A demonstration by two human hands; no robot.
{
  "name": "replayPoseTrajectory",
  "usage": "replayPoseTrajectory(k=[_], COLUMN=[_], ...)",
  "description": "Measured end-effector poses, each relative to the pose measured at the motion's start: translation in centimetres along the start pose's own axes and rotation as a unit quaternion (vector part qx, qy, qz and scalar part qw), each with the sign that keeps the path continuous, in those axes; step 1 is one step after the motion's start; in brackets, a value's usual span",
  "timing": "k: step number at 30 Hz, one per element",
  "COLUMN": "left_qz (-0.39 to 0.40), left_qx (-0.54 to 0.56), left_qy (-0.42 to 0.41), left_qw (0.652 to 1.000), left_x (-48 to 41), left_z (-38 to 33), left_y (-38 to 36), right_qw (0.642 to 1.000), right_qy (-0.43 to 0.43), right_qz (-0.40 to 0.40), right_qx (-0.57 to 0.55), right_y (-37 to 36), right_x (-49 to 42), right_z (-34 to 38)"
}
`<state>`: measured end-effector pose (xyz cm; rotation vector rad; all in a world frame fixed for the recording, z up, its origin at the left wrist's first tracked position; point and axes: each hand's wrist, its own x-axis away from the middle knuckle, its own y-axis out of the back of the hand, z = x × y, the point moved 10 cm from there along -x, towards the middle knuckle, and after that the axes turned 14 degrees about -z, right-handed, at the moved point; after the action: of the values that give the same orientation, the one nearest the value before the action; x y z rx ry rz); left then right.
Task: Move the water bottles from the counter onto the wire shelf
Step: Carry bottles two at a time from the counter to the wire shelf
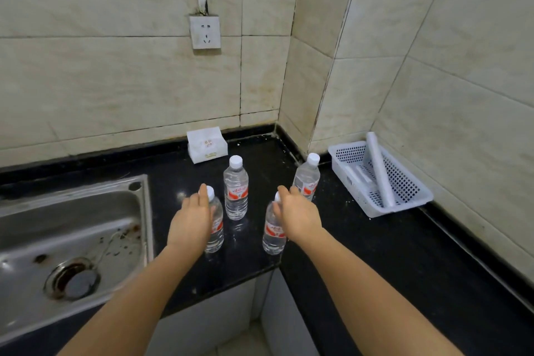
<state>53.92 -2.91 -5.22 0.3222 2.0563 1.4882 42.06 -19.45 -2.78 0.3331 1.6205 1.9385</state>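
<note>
So far I count 0 moved: all 4 bottles [236, 191] on counter [375, 257] right of sink [72, 225], shelf unseen. L hand [190, 220], fingers straight, touches bottle nearest sink [216, 230]; R hand [296, 214] drapes over next bottle [273, 237], grip unclear.

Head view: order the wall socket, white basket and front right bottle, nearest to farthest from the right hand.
1. Front right bottle, under the right hand.
2. White basket, to its right.
3. Wall socket, high up at the back.
</note>
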Motion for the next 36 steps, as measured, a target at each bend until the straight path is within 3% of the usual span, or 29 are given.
replayPoseTrajectory(k=[4,8,13,15,18,20,26,30,36], left_qz=[-0.047,-0.015,0.037,0.077,0.113,0.089,0.026,-0.040,-0.001], left_qx=[0.011,0.058,0.152,0.209,0.145,0.137,0.246,0.196,0.164], left_qy=[-0.023,0.011,0.113,0.075,-0.024,-0.016,0.054,0.022,-0.042], left_qw=[0.999,0.998,0.981,0.972,0.983,0.986,0.967,0.980,0.986], left_x=[-0.9,-1.2,-3.4,-3.7,-3.2,-3.0,-2.1,-1.6,-1.4], left_z=[1.1,2.8,4.8,2.5,0.2,0.5,2.2,2.7,1.1], left_y=[0.7,0.1,0.5,0.3,-1.2,-1.4,-0.6,1.2,1.4], right_qw=[1.000,1.000,0.999,0.999,0.999,0.998,0.995,0.988,0.961], right_qy=[0.006,-0.006,-0.028,-0.031,-0.034,-0.039,-0.063,-0.108,-0.215], right_qz=[-0.016,-0.018,-0.026,-0.033,-0.032,-0.036,-0.057,-0.075,-0.083], right_qx=[0.000,-0.018,-0.020,-0.019,-0.016,-0.018,-0.049,-0.082,-0.155], right_y=[0.4,0.4,0.2,0.3,0.3,0.3,0.7,0.6,0.5], right_x=[-0.2,0.4,1.2,1.2,1.2,1.3,1.9,3.5,7.3], right_z=[-0.1,0.0,-0.1,0.0,0.0,-0.2,-0.8,-1.6,-4.9])
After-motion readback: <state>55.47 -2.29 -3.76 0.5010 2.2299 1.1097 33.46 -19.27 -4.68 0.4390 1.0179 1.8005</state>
